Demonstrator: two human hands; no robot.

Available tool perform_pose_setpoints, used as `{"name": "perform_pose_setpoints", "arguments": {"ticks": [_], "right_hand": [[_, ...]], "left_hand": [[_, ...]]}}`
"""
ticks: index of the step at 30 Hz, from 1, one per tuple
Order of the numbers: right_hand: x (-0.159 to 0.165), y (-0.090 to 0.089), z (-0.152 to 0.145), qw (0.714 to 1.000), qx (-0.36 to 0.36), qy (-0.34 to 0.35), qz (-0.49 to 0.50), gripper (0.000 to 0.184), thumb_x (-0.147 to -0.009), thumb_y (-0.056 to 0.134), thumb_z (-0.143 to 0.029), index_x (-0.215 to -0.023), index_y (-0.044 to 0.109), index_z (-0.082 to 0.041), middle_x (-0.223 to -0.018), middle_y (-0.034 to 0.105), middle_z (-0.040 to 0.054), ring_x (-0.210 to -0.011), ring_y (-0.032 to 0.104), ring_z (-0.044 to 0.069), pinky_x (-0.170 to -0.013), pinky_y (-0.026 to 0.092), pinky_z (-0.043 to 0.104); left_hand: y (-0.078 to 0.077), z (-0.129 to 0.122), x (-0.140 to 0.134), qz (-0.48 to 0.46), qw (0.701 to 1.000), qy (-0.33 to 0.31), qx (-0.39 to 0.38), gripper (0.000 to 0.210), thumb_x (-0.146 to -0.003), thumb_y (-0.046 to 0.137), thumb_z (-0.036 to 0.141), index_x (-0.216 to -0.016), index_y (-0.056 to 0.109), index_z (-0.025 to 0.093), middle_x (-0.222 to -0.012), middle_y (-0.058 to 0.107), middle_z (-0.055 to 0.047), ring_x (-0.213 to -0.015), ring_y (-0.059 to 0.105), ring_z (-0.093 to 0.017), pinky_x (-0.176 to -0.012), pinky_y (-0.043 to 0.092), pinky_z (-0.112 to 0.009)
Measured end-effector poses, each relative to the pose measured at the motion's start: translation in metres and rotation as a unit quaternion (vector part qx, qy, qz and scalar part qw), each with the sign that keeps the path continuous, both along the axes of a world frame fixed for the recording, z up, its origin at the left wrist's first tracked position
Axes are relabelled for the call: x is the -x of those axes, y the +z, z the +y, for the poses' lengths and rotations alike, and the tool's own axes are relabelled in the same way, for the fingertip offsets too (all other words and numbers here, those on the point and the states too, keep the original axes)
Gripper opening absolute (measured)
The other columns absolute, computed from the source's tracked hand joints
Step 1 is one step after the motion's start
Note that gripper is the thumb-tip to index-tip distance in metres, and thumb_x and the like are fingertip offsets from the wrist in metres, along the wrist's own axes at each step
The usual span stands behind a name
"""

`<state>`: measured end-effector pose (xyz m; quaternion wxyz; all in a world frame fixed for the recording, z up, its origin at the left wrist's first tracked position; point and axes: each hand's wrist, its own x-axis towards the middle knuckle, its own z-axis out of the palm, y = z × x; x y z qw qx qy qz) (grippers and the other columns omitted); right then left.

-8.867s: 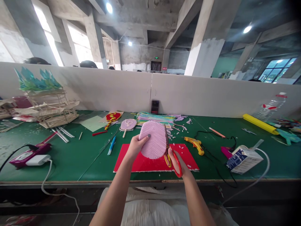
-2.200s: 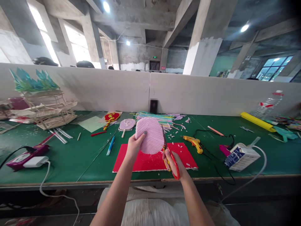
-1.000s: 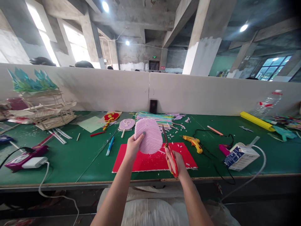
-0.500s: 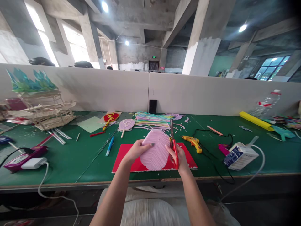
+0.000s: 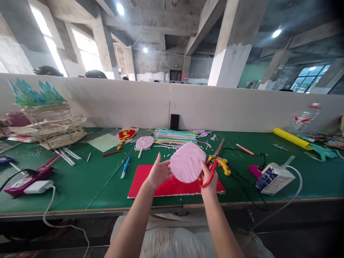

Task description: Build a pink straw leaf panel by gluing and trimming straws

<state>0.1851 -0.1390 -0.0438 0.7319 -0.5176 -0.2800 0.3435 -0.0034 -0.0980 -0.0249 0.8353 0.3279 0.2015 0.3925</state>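
Observation:
A pale pink, ribbed oval piece [image 5: 187,162] is held up over a red board [image 5: 153,179]. My right hand [image 5: 209,179] pinches its right edge and also keeps hold of red-handled scissors [image 5: 218,149], their blades pointing up and to the right. On the other side, my left hand [image 5: 159,172] is open with the thumb raised; its fingertips are at the oval's left edge, and I cannot tell whether they touch it. Behind lie pink, yellow and blue fuzzy strips [image 5: 174,134] and a small pink oval on a stick [image 5: 144,142].
A yellow glue gun [image 5: 223,165] lies right of the board, its black cord trailing. Further right stands a drink carton [image 5: 275,178]. To the left are a blue pen [image 5: 125,167], a purple power strip [image 5: 29,181] and a stick model [image 5: 53,125]. A white partition [image 5: 120,104] runs along the back.
The pink oval has turned and shifted right and up. My left hand has let go of it and opened. The scissors have swung from upright to tilted right.

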Motion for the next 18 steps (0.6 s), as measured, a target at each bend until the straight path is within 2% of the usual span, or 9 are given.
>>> {"name": "perform_pose_setpoints", "arguments": {"ticks": [3, 5, 7, 9, 11, 13, 18], "right_hand": [[0.002, 0.003, 0.004, 0.996, 0.012, -0.079, 0.026, 0.038, -0.066, 0.068, -0.052, -0.08, 0.049, -0.023, -0.046, 0.036, -0.0103, -0.035, 0.034, 0.009, -0.034, 0.028, 0.026], [0.004, 0.006, 0.006, 0.996, 0.012, -0.085, 0.036, 0.04, -0.064, 0.069, -0.054, -0.08, 0.05, -0.022, -0.047, 0.036, -0.0102, -0.036, 0.034, 0.009, -0.034, 0.029, 0.025], [0.008, 0.007, 0.007, 0.996, 0.003, -0.076, 0.046, 0.041, -0.064, 0.069, -0.055, -0.08, 0.049, -0.022, -0.046, 0.035, -0.0108, -0.035, 0.033, 0.008, -0.033, 0.028, 0.024], [0.011, 0.006, 0.008, 0.997, -0.002, -0.058, 0.049, 0.042, -0.064, 0.07, -0.055, -0.079, 0.048, -0.023, -0.045, 0.034, -0.0116, -0.034, 0.032, 0.007, -0.032, 0.026, 0.023], [0.013, 0.004, 0.008, 0.998, -0.002, -0.036, 0.051, 0.043, -0.064, 0.071, -0.055, -0.077, 0.046, -0.023, -0.043, 0.032, -0.0125, -0.031, 0.03, 0.007, -0.031, 0.024, 0.023], [0.013, 0.001, 0.008, 0.998, -0.007, -0.009, 0.055, 0.043, -0.064, 0.071, -0.056, -0.075, 0.045, -0.024, -0.041, 0.031, -0.0129, -0.03, 0.029, 0.007, -0.03, 0.023, 0.023], [0.009, -0.002, 0.006, 0.998, -0.044, 0.032, 0.036, 0.037, -0.069, 0.069, -0.053, -0.074, 0.047, -0.024, -0.044, 0.031, -0.0123, -0.031, 0.028, 0.006, -0.03, 0.025, 0.023]], "left_hand": [[-0.003, -0.001, -0.002, -0.01, 0.999, -0.046, -0.004, 0.071, -0.081, 0.041, 0.073, -0.113, 0.063, 0.013, -0.094, 0.072, -0.014, -0.082, 0.069, -0.022, -0.077, 0.05, -0.031], [-0.004, -0.002, -0.004, -0.019, 0.998, -0.058, -0.014, 0.068, -0.08, 0.044, 0.072, -0.117, 0.06, 0.017, -0.097, 0.072, -0.012, -0.084, 0.069, -0.022, -0.079, 0.05, -0.031], [-0.006, -0.003, -0.008, -0.02, 0.999, -0.035, -0.029, 0.054, -0.08, 0.058, 0.061, -0.112, 0.063, 0.019, -0.096, 0.072, -0.009, -0.081, 0.069, -0.018, -0.078, 0.05, -0.027], [-0.006, -0.003, -0.011, 0.007, 0.999, 0.012, -0.046, 0.036, -0.074, 0.074, 0.039, -0.103, 0.066, 0.018, -0.093, 0.072, -0.006, -0.078, 0.067, -0.014, -0.075, 0.05, -0.023], [-0.004, -0.004, -0.011, 0.057, 0.995, 0.056, -0.059, 0.031, -0.067, 0.079, 0.021, -0.096, 0.068, 0.016, -0.094, 0.072, -0.005, -0.078, 0.066, -0.014, -0.074, 0.05, -0.022], [0.002, -0.005, -0.007, 0.101, 0.989, 0.079, -0.07, 0.032, -0.064, 0.08, 0.017, -0.094, 0.069, 0.014, -0.095, 0.071, -0.007, -0.08, 0.065, -0.015, -0.074, 0.05, -0.024], [0.02, -0.008, 0.009, 0.168, 0.975, 0.098, -0.11, 0.038, -0.059, 0.082, 0.024, -0.094, 0.071, 0.015, -0.094, 0.071, -0.008, -0.081, 0.064, -0.018, -0.072, 0.049, -0.026]]}}
